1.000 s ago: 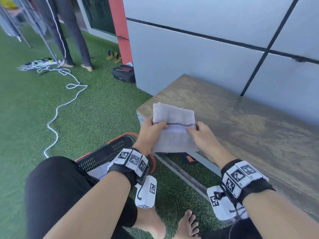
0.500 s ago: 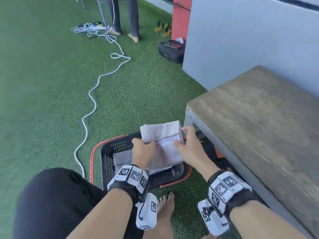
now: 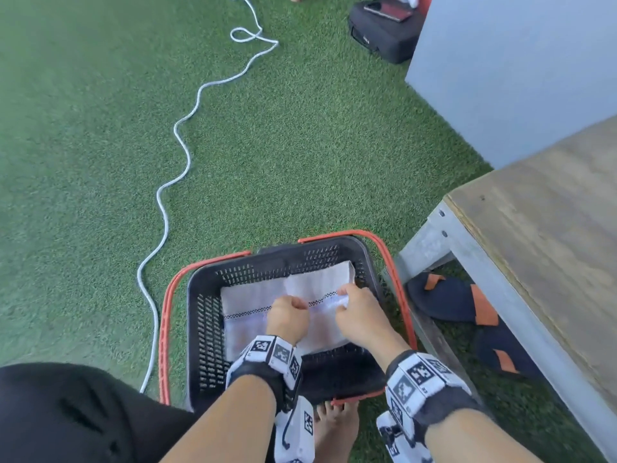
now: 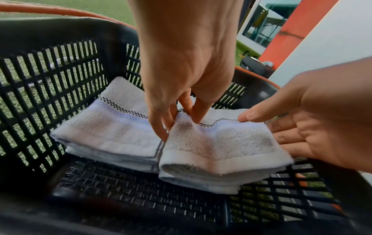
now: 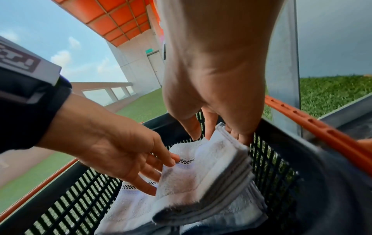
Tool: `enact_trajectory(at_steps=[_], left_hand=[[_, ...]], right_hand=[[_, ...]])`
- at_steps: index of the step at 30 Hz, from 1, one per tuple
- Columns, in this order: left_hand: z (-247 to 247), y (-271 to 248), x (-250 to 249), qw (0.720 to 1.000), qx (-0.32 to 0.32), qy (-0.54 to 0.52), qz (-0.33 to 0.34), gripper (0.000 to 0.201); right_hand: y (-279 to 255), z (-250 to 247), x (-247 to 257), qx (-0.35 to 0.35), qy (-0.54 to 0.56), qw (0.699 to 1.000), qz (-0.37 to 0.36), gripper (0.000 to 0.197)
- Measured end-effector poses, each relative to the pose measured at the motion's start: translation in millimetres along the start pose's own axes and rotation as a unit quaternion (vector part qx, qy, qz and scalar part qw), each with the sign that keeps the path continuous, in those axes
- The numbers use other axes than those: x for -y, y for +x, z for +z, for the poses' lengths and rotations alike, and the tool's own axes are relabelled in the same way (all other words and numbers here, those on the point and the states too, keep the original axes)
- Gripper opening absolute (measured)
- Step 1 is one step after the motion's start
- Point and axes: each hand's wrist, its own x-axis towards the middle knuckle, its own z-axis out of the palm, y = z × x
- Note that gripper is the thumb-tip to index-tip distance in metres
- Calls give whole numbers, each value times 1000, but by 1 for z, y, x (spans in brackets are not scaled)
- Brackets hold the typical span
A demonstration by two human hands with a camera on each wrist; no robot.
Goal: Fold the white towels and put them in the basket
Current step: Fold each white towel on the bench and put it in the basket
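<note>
A black plastic basket (image 3: 207,279) with orange handles stands on the grass in front of me. Both hands are down inside it, holding one folded white towel (image 4: 217,143) with a checked stripe. My left hand (image 4: 179,125) pinches its left edge between thumb and fingers. My right hand (image 5: 217,132) holds its right edge, thumb on top and fingers at the side. This towel (image 5: 201,171) lies on more white cloth at the basket's right side. Another folded towel (image 4: 112,127) lies next to it on the left. In the head view my left hand (image 3: 287,312) and right hand (image 3: 354,305) hide part of the towel (image 3: 317,279).
The wooden bench (image 3: 551,228) with a metal frame stands right of the basket, with dark sandals (image 3: 450,295) under it. A white cable (image 3: 167,208) snakes over the grass on the left. A black bag (image 3: 384,35) lies far back. My bare foot (image 3: 337,426) is just behind the basket.
Both hands carried the folded towel off the bench edge, left and down into the basket. The head view has tipped down toward the basket.
</note>
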Motion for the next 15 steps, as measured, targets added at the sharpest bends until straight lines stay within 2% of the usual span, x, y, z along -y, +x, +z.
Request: enact_trajectory(at_steps=[3, 7, 10, 15], left_hand=[[2, 12, 3, 1000, 24, 0, -17, 24], [4, 22, 5, 998, 50, 33, -10, 40], [5, 22, 2, 998, 44, 46, -16, 40], [1, 7, -23, 999, 16, 50, -5, 32]], right_hand=[[13, 5, -2, 19, -1, 999, 29, 50], [23, 13, -4, 36, -2, 998, 44, 59], [22, 14, -4, 36, -1, 998, 43, 61], [9, 0, 0, 19, 28, 999, 18, 55]])
